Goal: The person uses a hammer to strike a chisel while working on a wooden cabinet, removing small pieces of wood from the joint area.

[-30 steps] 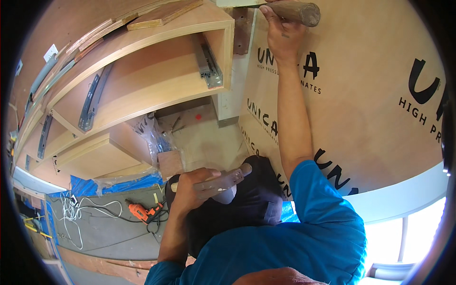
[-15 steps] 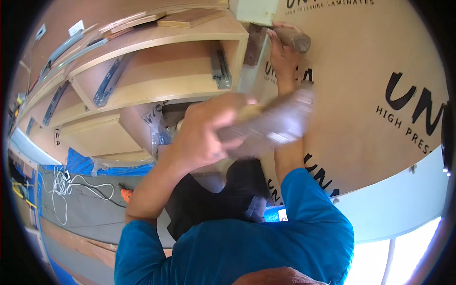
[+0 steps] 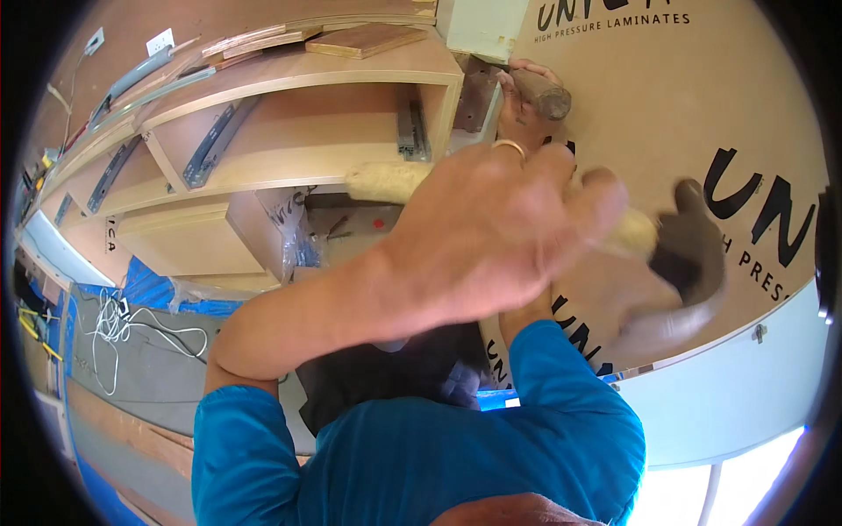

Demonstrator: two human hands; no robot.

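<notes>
While wooden offcuts (image 3: 364,39) line the cabinet (image 3: 403,60) top, one near its right corner, a large brown panel (image 3: 649,114) spreads alongside. Left forearm (image 3: 307,298) crosses in front of the right arm (image 3: 526,320), partly blocking it. Left hand (image 3: 504,232), blurred, wraps a hammer (image 3: 684,245) by its handle, head before the panel. Right hand (image 3: 524,118) grips a wooden-handled tool (image 3: 544,95) at the panel's upper left edge; tool's tip unclear.

Two grips: the left grip (image 3: 509,232) at two o'clock, the right grip (image 3: 522,120) at one. One hammer (image 3: 688,250) at three; one wooden-handled tool (image 3: 539,92) at one. Four metal drawer slides (image 3: 212,147), from nine to twelve. Two wall sockets (image 3: 160,41) at ten. Two blue sleeves (image 3: 241,438), at seven and four. One ring (image 3: 509,144) at one.
</notes>
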